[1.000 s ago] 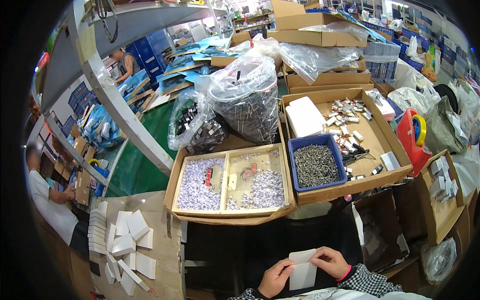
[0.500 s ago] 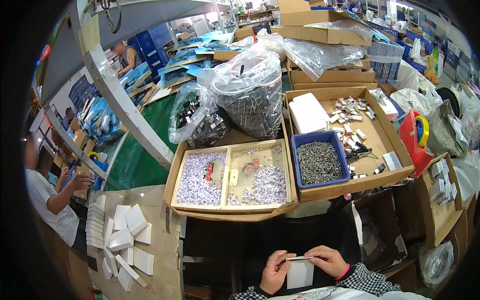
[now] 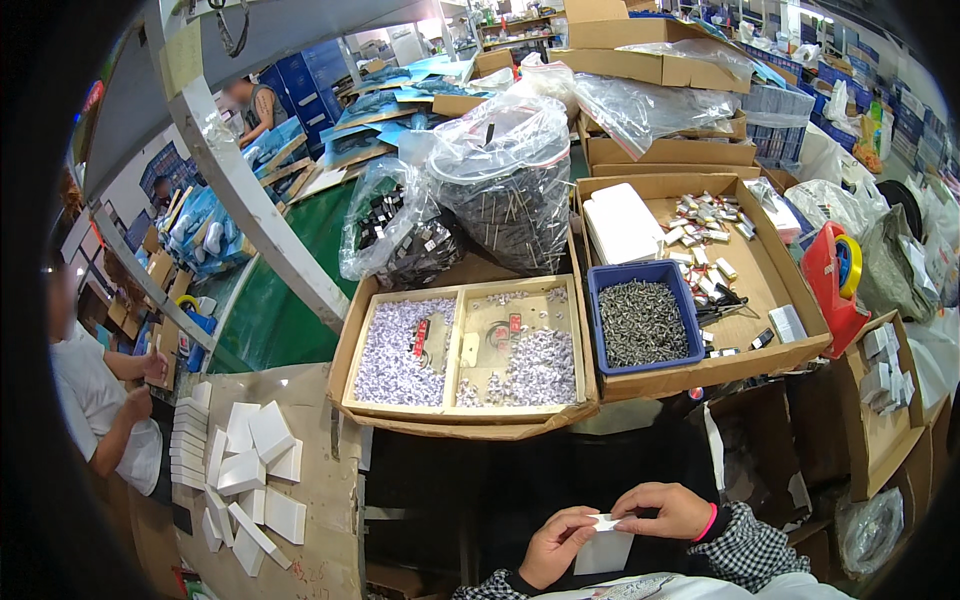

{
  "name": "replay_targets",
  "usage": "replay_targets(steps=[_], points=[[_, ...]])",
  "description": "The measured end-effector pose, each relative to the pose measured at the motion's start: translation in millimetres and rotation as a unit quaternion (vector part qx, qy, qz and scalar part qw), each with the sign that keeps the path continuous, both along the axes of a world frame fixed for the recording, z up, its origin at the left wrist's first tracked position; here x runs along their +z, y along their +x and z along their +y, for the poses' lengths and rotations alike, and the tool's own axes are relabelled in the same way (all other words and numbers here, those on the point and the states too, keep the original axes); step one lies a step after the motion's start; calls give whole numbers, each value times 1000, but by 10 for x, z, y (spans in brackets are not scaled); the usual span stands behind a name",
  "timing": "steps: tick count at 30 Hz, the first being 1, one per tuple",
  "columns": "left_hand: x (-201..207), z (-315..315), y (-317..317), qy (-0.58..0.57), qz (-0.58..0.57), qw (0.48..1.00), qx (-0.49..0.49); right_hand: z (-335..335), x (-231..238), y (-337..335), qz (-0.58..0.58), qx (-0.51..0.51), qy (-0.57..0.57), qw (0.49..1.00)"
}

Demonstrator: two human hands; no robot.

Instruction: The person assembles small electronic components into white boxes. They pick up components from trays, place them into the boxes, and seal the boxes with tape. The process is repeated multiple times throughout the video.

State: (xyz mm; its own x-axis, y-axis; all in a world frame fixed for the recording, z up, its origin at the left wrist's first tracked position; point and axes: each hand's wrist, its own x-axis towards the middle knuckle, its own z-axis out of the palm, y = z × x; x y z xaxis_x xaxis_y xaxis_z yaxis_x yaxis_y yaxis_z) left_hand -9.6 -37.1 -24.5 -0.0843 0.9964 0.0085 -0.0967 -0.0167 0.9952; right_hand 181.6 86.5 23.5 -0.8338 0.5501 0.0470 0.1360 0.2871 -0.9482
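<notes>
Low in front of me, a white box [image 3: 603,554] hangs between my two hands, its broad face toward me and a white flap at its top edge. My left hand [image 3: 556,546] pinches the flap's left end between thumb and fingers. At the right end, my right hand [image 3: 664,510] closes thumb and fingers on the same edge; a pink band circles that wrist. Just beyond my hands is a wooden tray [image 3: 449,370] in a carton, its two compartments holding many tiny whitish pieces. Right of it, a blue bin [image 3: 655,367] is full of small dark metal screws.
White boxes [image 3: 242,475] lie piled and stacked on the left table [image 3: 325,470]. A large cardboard tray [image 3: 790,285] holds small parts at right, near a red tape dispenser [image 3: 824,275]. Behind stand plastic bags [image 3: 510,200] of black parts. A person [image 3: 110,410] works at far left.
The top of the box has tilted, so its white flap now shows where a thin edge was before. My right hand has shifted slightly up. At far left, the other person's hands have moved.
</notes>
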Motion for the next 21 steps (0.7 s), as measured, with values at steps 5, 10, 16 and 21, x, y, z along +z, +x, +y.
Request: replay_targets(steps=[5, 10, 16, 21], points=[[91, 51, 38, -45, -46, 998, -24, 46, 136, -94, -77, 49, 169, 981], [108, 39, 125, -88, -91, 992, 26, -47, 18, -172, -4, -43, 240, 970], [140, -10, 375, -30, 249, 967, 44, -175, -32, -148, -28, -97, 199, 975], [224, 43, 442, -57, 278, 958, 46, -177, 83, -168, -35, -106, 209, 971]])
